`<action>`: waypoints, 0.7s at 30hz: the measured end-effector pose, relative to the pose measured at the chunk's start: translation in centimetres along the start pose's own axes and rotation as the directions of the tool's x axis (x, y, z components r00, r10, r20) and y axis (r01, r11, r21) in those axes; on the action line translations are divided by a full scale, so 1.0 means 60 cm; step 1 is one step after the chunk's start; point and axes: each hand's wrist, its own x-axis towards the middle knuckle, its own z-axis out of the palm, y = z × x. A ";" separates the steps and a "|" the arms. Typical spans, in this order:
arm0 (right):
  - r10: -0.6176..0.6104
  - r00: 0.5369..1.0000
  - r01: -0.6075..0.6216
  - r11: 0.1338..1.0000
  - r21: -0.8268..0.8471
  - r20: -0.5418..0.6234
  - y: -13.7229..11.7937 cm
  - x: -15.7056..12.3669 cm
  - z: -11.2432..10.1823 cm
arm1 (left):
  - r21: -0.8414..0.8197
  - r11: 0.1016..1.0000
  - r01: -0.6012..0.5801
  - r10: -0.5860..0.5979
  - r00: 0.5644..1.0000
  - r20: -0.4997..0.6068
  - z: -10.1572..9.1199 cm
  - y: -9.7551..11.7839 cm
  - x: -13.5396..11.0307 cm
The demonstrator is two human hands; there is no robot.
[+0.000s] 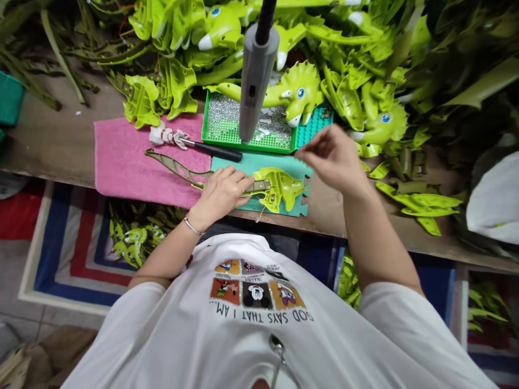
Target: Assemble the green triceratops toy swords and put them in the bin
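My left hand (224, 193) presses down on a green plastic dinosaur half-shell (279, 189), its hollow side up, with its fingers closed round the shell's body. A long olive strip (174, 165) runs out to the left from under that hand, and a thin wire hangs from the shell's lower edge. Up and to the right, my right hand (332, 159) is raised with thumb and fingertips together, apart from the shell. What it pinches, if anything, I cannot make out. A grey electric screwdriver (257, 86) hangs upright over the green tray (249, 141), which holds many small silver screws.
A pink towel (141, 162) and a teal foam mat (300, 165) lie on the bench. A black-handled tool (219, 152) with a cloth-wrapped head rests across them. Behind stand a turquoise tray (314, 129) and heaped green dinosaur parts (174, 81). White sacking (494, 200) is at right.
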 end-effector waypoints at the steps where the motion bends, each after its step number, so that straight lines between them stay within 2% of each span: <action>1: 0.020 0.994 -0.029 0.996 0.087 0.106 -0.017 -0.030 0.011 | 0.001 1.000 0.002 -0.002 1.000 -0.001 -0.001 0.001 0.000; 3: 0.053 0.970 -0.089 0.985 0.147 0.236 -0.042 -0.080 0.033 | 0.000 1.000 0.009 -0.009 1.000 -0.001 -0.002 0.002 -0.001; 6: 0.103 0.960 -0.122 0.991 0.059 0.262 -0.058 -0.118 0.058 | -0.005 1.000 0.016 -0.016 1.000 0.005 -0.001 0.004 -0.002; 10: 0.098 0.972 -0.080 0.992 -0.092 0.213 -0.056 -0.120 0.076 | -0.020 1.000 0.021 -0.021 1.000 -0.006 0.012 0.003 -0.009; 15: 0.088 0.976 -0.055 0.985 -0.166 0.199 -0.040 -0.116 0.090 | -0.101 0.994 0.042 -0.047 0.998 -0.051 0.043 -0.002 -0.028; 16: 0.056 0.980 -0.020 0.983 -0.185 0.191 -0.038 -0.120 0.092 | -0.129 0.991 0.046 -0.056 0.996 -0.071 0.048 -0.002 -0.032; 18: -0.090 0.979 0.136 0.958 -0.251 0.185 -0.037 -0.134 0.101 | -0.185 0.982 0.045 -0.068 0.990 -0.121 0.055 -0.001 -0.040; 19: -0.183 0.961 0.239 0.925 -0.295 0.206 -0.037 -0.143 0.107 | -0.212 0.976 0.037 -0.068 0.988 -0.140 0.057 0.000 -0.043; 21: -0.328 0.896 0.427 0.824 -0.373 0.299 -0.038 -0.161 0.122 | -0.259 0.966 0.019 -0.059 0.987 -0.149 0.058 0.003 -0.046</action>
